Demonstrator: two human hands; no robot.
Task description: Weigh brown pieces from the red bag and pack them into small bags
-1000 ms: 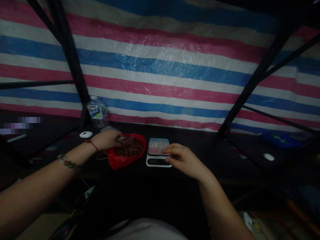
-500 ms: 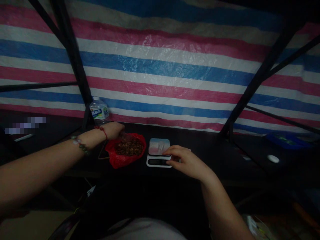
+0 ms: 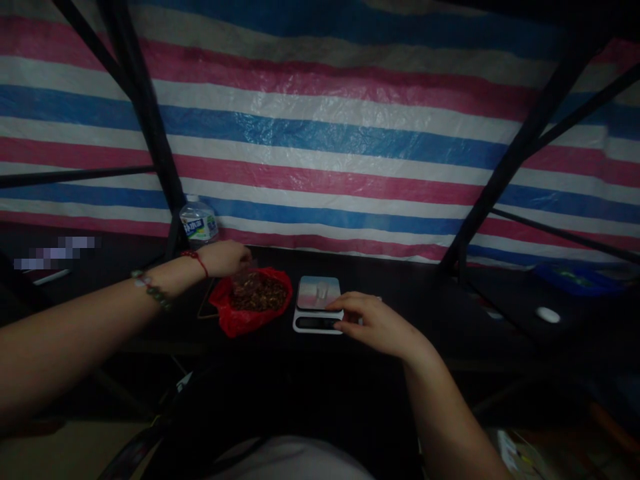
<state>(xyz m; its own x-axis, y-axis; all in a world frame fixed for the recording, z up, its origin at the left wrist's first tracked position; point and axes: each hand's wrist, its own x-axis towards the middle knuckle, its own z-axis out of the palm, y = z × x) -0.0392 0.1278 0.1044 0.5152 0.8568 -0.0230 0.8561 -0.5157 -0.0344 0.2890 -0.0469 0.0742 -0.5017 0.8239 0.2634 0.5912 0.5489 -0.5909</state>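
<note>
My left hand is closed, palm down, at the back left rim of a red plastic bag. Under its fingers is something see-through, perhaps a small clear bag or cup, dipping among the small brown pieces that fill the bag. What they are is too dark to tell. Right of the bag lies a white kitchen scale with a dark display and a shiny top. A small clear shape shows on that top; whether an object or a reflection I cannot tell. My right hand rests at the scale's right edge, thumb and fingers apart.
A clear plastic bottle stands behind my left hand, by a black metal frame post. To the right on the black table are a white rounded object and a blue tray. Striped sheeting hangs behind.
My left hand has shifted slightly, and more of the see-through thing under it shows over the brown pieces. My right hand stays at the scale.
</note>
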